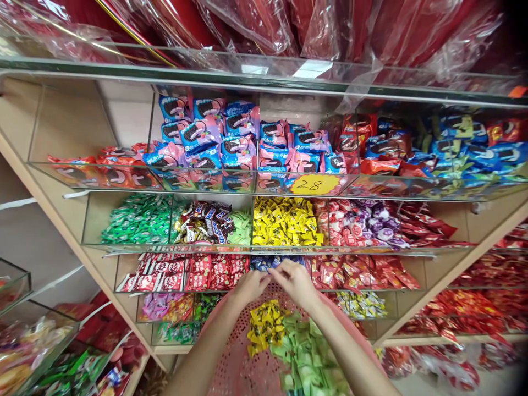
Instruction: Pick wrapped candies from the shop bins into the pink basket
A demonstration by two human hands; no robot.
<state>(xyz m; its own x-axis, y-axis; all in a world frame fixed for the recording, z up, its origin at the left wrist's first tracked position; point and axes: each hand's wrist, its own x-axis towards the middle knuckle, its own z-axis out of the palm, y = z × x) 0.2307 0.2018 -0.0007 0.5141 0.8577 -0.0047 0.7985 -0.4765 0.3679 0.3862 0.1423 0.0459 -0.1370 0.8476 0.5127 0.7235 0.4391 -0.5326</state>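
Observation:
My left hand [252,285] and my right hand [293,279] are close together above the far rim of a pink perforated plastic basket [235,341]. The fingers of both are closed in a pinch, their tips nearly meeting. Whatever is between them is too small to make out. Just behind the fingers lie dark blue wrapped candies [260,262] in a shelf compartment, partly hidden by my hands. Inside the basket, a cluster of yellow wrapped candies [266,328] lies beside a larger pile of pale green wrapped candies [311,352].
Clear-fronted shelves hold blue-pink cookie packs [202,132], green candies [138,220], yellow candies [286,220] and red packets [200,272]. A yellow price tag [315,184] reads 28. Plastic-wrapped red items [256,27] lie on top. Other candy bins [33,352] stand at left.

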